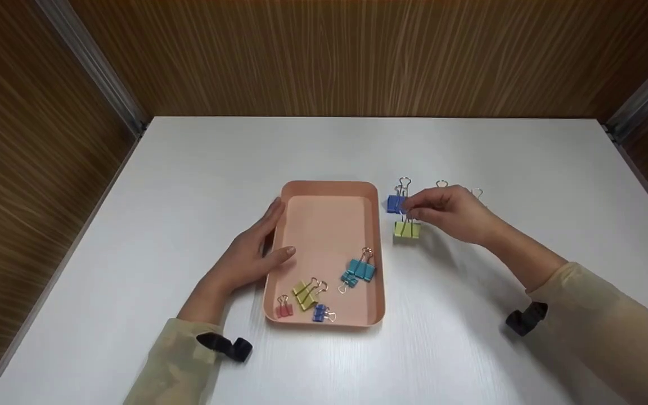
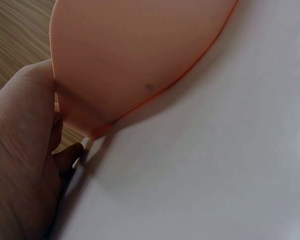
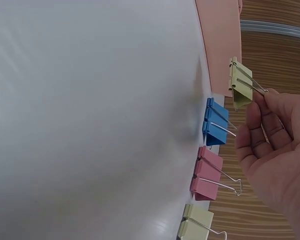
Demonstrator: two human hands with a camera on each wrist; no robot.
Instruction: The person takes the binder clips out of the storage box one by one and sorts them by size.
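The camera on my head looks forward and down over the whole tabletop (image 1: 470, 146), taking in both my hands. My left wrist camera sits very close against the pink tray (image 2: 130, 55), low along its outer wall beside my left hand (image 2: 20, 165). My right wrist camera looks past my right hand (image 3: 277, 150) at the clips, close up. All 3 views share the tray.

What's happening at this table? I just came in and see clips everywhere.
A person is handling binder clips. The right hand pinches a yellow-green clip by its wire handles, lifted just right of the pink tray. The left hand rests on the tray's left rim. Several clips already lie in the tray; a blue clip and others remain on the white table.
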